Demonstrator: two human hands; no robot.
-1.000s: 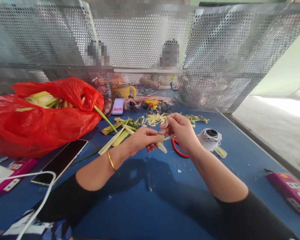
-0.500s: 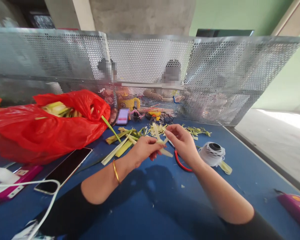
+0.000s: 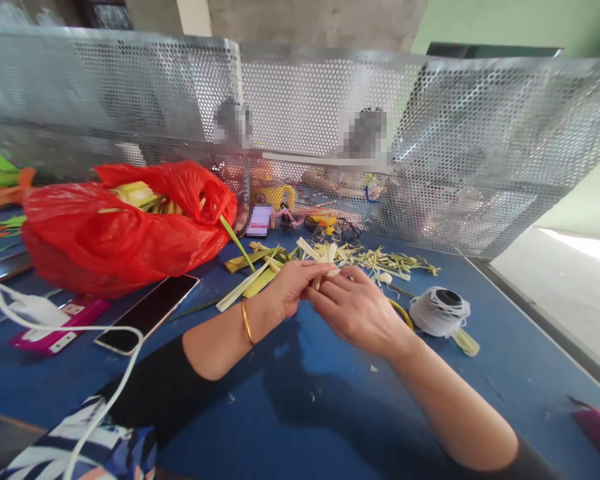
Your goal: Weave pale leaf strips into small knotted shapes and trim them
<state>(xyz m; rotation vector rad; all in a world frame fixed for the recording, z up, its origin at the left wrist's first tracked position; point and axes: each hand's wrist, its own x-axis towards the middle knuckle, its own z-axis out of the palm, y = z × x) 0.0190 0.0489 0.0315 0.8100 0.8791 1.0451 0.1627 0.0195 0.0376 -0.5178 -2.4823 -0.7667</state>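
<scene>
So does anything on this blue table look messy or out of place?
Yes. Leaf scraps lie scattered along the back of the blue table, near the perforated metal screen. A white cable trails loose over the table's front edge, beside a phone lying face up. Both hands pinch a leaf strip.

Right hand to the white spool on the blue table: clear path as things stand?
Probably yes. The white spool sits in the open just right of the right hand, with only bare blue table between them. But that hand and the left hand are both pinching leaf strips, so it isn't free.
</scene>
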